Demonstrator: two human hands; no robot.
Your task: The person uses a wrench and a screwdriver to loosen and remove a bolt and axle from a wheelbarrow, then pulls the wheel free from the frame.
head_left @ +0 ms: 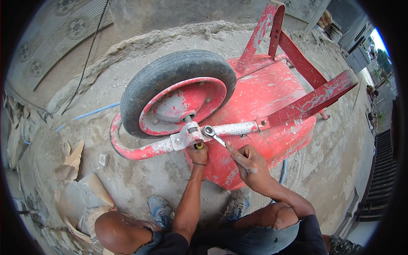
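A scuffed red wheelbarrow (270,94) lies upturned before me, its black-tyred wheel (148,83) on the upper side. My right hand (250,168) grips a silver ratchet wrench (217,137), whose head rests at the white-and-red tube beside the axle bracket (180,140). My left hand (197,155) is closed just below that bracket, round a small yellow and dark object (199,145) that I cannot make out, mostly hidden by the fingers and bracket.
Torn paper sacking (87,195) and a small pale block (103,159) lie left on dusty concrete. A blue hose (95,110) runs behind the wheelbarrow, below a rough step and wall (68,25). My shoes (160,211) are beneath me. A dark grille (378,178) is at right.
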